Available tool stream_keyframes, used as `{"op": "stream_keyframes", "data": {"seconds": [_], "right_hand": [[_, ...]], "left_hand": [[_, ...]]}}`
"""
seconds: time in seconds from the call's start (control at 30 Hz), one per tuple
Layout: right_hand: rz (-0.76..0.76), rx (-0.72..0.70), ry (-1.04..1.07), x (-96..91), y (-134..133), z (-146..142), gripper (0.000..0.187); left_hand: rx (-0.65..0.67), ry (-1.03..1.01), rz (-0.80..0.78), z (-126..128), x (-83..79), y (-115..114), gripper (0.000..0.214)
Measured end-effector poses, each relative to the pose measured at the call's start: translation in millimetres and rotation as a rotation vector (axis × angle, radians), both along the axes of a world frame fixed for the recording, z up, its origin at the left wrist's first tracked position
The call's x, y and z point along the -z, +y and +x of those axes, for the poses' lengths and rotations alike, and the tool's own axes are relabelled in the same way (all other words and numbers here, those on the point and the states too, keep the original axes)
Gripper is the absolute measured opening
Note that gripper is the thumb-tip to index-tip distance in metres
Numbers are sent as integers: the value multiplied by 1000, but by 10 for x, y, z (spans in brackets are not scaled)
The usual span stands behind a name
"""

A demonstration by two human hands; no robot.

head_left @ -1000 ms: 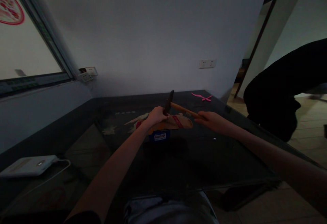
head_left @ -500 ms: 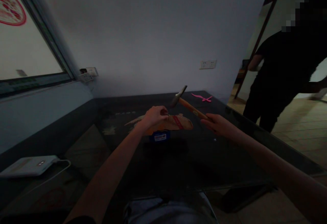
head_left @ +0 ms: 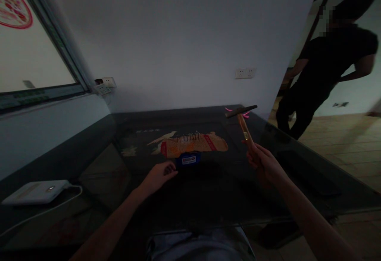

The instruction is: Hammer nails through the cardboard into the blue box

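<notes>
Wrapped round the wooden handle, the fingers of the right hand (head_left: pixel 263 159) are closed on a claw-less hammer (head_left: pixel 244 128), which is held raised above the right side of the black table (head_left: pixel 214 201). By the left hand (head_left: pixel 160 173), fingers are loosely curled just beside the near left corner of the blue box (head_left: pixel 189 160); whether anything small is held there cannot be told. At the near left, a white power bank (head_left: pixel 37 192) is joined to a white cable (head_left: pixel 81 190). Near the table's middle, the tan board (head_left: pixel 195 145), marked with red bands, is seen over the blue box, and a row of upright nails (head_left: pixel 188 137) is carried on it. Beyond, a pink item (head_left: pixel 246 115) is partly covered by the hammer's head. On the far wall (head_left: pixel 178 46), a double socket (head_left: pixel 245 73) is mounted; at the far right, a person in black (head_left: pixel 330 62) is seen.
</notes>
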State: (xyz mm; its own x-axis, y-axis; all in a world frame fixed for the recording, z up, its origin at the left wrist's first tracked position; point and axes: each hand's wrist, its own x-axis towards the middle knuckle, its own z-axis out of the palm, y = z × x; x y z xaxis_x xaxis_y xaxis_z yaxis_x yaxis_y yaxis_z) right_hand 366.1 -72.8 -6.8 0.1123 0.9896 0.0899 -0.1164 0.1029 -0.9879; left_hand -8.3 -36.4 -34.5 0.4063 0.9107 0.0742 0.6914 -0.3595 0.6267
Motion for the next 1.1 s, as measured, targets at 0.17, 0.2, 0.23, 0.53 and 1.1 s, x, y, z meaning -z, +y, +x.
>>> {"op": "stream_keyframes", "data": {"seconds": [0.17, 0.2, 0.23, 0.53, 1.1], "right_hand": [[-2, 50, 95, 105, 117, 38, 42], [-5, 73, 75, 124, 128, 66, 43], [-4, 96, 43, 142, 134, 100, 43], [51, 289, -298, 217, 95, 458, 52], [33, 470, -775, 113, -681, 1008, 44]], "left_hand": [[-124, -254, 6, 44, 188, 356, 57], [-114, -268, -7, 68, 207, 403, 57], [-113, -272, -24, 91, 229, 443, 55], [-127, -358, -50, 260, 314, 689, 60], [-44, -303, 88, 1308, 278, 1132, 56]]}}
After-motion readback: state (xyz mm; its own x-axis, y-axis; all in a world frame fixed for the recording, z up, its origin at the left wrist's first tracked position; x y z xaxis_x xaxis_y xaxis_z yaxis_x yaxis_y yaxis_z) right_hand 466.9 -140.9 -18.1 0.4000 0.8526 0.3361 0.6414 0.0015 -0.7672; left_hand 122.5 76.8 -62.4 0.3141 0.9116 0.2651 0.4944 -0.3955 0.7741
